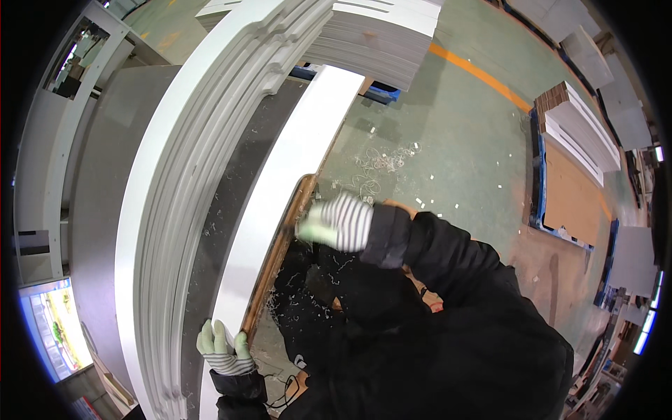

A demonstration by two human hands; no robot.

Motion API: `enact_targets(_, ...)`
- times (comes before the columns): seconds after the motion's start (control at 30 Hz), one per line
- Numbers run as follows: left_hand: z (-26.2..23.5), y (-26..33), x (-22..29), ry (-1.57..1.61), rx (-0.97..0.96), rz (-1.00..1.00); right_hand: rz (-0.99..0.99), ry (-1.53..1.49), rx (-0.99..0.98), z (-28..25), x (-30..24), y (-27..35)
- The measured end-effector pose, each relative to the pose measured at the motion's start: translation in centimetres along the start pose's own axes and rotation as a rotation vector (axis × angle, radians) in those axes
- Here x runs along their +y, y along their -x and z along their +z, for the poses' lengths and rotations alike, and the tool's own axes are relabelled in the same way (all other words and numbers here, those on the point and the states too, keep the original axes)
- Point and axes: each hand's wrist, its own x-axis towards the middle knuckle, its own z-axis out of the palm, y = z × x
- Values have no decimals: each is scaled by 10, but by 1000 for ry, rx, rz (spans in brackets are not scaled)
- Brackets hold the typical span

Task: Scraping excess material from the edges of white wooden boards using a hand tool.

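Note:
A long white panel (pixel 255 217) lies in front of me, its near edge brown with a notched, curved cut-out. My left hand (pixel 225 348), in a pale green glove with a striped cuff, rests on the panel's lower end. Its fingers are spread on the white face, the thumb by the edge. Beside the upper part of the brown edge is my right hand (pixel 337 222), gloved alike and smeared by motion. Its fingers look curled in; a small dark shape shows at them, too blurred to name.
A stack of curved white panels (pixel 168 210) stands along the dark tabletop (pixel 231 168). More panels (pixel 371 42) are piled beyond. White shavings (pixel 381 161) litter the green floor (pixel 448 140). On the right a blue pallet (pixel 539 182) bears boards. A black cable (pixel 283 388) hangs near my left sleeve.

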Motion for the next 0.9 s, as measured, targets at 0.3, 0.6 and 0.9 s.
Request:
enact_targets(0.3,-2,3,-1,30,-2,-37,142,201,-160,6,-29,4)
enact_targets(0.6,-5,-16,5,133,-10,-36,281,290,336,34,-15,-9)
enact_targets(0.9,-3,-16,1,174,13,-30,484,385,235,29,-30,-8)
